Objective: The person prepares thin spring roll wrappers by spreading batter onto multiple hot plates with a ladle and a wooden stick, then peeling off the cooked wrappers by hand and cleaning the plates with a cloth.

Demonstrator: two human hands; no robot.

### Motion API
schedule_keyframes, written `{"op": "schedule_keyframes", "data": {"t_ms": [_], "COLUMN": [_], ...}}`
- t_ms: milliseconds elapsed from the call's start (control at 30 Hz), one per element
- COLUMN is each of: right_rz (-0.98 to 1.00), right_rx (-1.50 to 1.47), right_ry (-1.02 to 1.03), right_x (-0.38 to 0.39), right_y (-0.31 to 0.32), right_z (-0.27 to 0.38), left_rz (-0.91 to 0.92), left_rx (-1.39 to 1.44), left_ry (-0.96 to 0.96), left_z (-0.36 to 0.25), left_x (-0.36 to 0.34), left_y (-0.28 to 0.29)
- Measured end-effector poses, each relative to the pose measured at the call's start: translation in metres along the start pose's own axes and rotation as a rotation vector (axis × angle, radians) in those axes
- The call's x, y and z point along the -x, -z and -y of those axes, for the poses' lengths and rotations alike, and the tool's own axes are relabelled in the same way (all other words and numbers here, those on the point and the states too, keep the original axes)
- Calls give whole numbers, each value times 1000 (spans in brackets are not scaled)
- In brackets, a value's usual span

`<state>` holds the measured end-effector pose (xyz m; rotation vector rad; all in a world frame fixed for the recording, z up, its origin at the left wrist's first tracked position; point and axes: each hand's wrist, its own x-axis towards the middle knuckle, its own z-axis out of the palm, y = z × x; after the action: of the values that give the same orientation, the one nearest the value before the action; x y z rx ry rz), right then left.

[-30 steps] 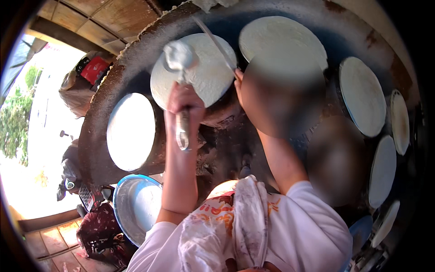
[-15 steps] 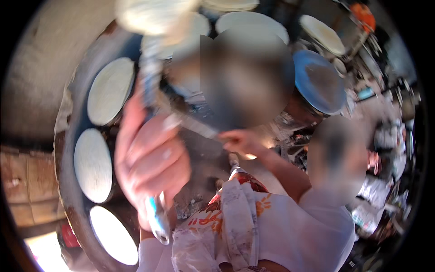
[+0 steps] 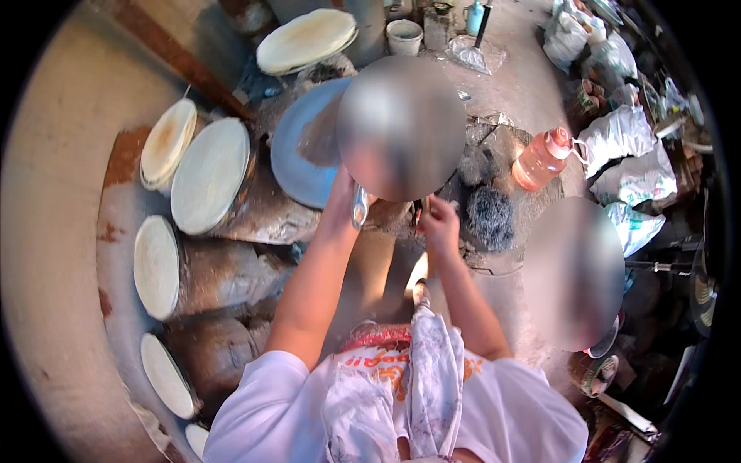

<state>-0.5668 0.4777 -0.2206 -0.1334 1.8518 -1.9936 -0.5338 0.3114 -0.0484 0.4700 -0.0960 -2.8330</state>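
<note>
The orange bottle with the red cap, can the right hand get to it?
Probably yes. The right hand is raised just left of the orange bottle, with only a dark scrubby lump low between them. Nothing tall blocks the way.

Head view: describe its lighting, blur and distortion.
Head view: strong daylight, glare on the pale round discs and orange bottle; two smudged oval patches hide areas above the left hand and right of the right hand; fisheye bends the edges, with a black rim.
</note>
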Motion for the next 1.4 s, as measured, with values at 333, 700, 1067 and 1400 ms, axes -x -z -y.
{"op": "schedule_keyframes", "data": {"t_ms": [333,700,1067,1400], "right_rz": [-248,-414,-252,-147], "right_rx": [451,995,965,1213], "right_ry": [514,519,538,652], "right_x": [-30,-4,-38,-101], "right_y": [-120,-163,-197,-159], "right_z": [19,-12,26,36], "left_rz": [90,90,-240,-338], "left_rx": [-1008,-1032,-2202,-1664], "left_ry": [-71,-50,-645,-764], "left_z": [-71,-162,-234,-222], "left_x": [-99,-119,-73,-29], "left_y": [43,81,101,74]}}
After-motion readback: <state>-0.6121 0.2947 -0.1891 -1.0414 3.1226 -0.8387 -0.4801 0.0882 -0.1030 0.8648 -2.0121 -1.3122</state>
